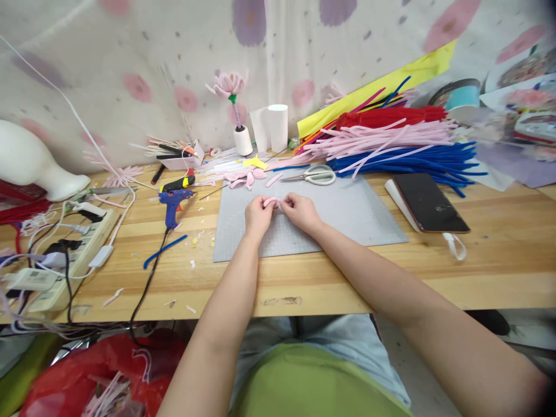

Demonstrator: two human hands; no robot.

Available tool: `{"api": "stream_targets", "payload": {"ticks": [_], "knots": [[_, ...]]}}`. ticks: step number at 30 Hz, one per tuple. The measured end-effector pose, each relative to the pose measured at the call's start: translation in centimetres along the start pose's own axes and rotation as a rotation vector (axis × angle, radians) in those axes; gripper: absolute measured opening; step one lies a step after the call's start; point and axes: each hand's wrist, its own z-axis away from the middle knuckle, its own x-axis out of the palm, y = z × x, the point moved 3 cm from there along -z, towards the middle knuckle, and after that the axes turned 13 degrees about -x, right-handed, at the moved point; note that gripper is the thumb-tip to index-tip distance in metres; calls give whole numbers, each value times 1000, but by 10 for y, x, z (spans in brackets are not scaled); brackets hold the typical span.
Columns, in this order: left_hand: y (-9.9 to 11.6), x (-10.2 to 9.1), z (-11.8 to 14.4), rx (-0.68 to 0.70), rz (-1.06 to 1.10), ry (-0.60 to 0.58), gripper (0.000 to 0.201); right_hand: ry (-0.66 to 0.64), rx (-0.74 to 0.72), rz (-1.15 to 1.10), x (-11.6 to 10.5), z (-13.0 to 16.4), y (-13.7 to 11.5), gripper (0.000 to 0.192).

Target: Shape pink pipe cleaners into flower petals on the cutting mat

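Note:
Over the grey cutting mat, my left hand pinches a short, curved pink pipe cleaner. My right hand is closed at the other end of that piece, thumb and forefinger together; the fingertips partly hide where it ends. Just beyond my hands lie several bent pink pipe cleaner pieces and one short straight one. Scissors with pale handles rest at the mat's back edge.
A blue glue gun with its cord and a power strip are at left. Bundles of pink and blue pipe cleaners lie behind right, near a phone. A pink flower stands in a white holder.

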Motion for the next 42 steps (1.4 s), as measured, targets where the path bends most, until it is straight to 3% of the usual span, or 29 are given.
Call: {"api": "stream_targets", "payload": {"ticks": [8, 12, 16, 19, 23, 26, 33, 42], "knots": [[6, -6, 1, 70, -117, 69, 9, -48, -13, 8, 1, -1, -1, 19], [5, -7, -5, 64, 66, 96, 25, -34, 37, -224, 3, -5, 6, 19], [-2, -3, -11, -29, 204, 18, 19, -33, 57, -347, 5, -6, 10, 21], [-3, -3, -9, 15, 143, -32, 11, -96, -1, -311, 3, -7, 10, 22], [4, -6, -3, 98, -55, -80, 13, -76, -31, -333, -2, -8, 10, 28], [11, -6, 2, 149, -148, -42, 17, -126, -67, -409, 1, -8, 8, 26], [4, 1, -1, 114, -57, -83, 18, -96, -16, -421, 7, -8, 13, 23], [4, -2, 1, 89, -113, -22, 20, -84, 8, -373, 4, -9, 13, 20]]}}
